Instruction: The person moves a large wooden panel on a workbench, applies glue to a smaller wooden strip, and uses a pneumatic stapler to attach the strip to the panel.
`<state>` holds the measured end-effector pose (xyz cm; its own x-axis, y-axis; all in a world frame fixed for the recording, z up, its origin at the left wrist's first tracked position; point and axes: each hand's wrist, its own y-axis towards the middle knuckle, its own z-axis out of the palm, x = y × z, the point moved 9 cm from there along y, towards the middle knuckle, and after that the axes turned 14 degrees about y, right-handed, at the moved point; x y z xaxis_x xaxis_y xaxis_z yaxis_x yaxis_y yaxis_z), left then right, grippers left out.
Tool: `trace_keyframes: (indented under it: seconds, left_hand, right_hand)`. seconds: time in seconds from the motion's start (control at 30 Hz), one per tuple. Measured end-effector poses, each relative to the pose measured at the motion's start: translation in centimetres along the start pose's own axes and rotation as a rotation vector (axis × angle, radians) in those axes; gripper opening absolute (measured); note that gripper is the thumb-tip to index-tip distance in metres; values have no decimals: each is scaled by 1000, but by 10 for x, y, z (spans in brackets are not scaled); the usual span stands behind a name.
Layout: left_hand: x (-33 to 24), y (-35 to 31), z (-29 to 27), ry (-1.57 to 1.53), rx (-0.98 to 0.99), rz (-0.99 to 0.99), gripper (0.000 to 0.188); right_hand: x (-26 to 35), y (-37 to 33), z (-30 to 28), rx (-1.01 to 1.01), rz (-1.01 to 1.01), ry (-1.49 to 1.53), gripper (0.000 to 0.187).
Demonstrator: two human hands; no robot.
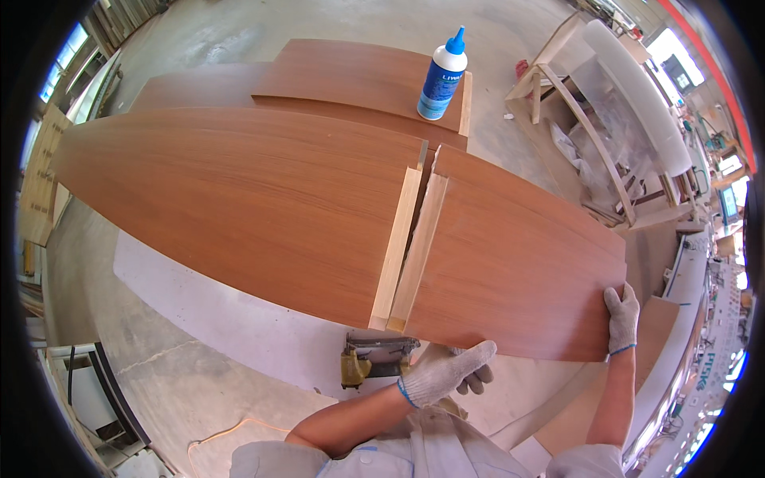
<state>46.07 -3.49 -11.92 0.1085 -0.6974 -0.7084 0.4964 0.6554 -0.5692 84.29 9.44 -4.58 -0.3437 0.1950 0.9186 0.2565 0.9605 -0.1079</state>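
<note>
A gloved right hand, my right hand point(623, 317), grips the right edge of a short wood-grain panel point(526, 263). My left hand point(446, 376), also gloved, is at that panel's front edge, thumb and fingers apart with nothing seen between them. Pale wooden strips lie along the facing ends of the short panel and a long wood-grain panel point(247, 207): a left strip point(397, 243) and a right strip point(422, 247), with a narrow gap between. Beside my left hand lies a dark nail gun point(376, 358), partly under the panels.
A blue and white glue bottle point(443, 76) stands upright on a stacked brown panel point(351, 76) at the back. A wooden rack point(558, 103) carries a roll of white wrap point(637, 95) at far right. An orange cord point(231, 430) trails over the floor at lower left.
</note>
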Motion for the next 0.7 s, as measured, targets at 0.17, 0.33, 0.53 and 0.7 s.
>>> trace_keyframes:
  seconds: [0.17,0.33,0.53,0.7]
  left_hand:
    - [3,1,1,-41,27,30,44]
    - [4,1,1,-33,27,36,43]
    - [3,1,-1,-30,21,43,43]
    - [7,4,2,-50,40,47,43]
  right_hand:
    - [4,6,-1,-6,-25,-68,59]
    - [5,12,4,10,-15,-45,57]
    - [6,12,9,11,4,5,57]
    - [17,15,15,17,2,-41,56]
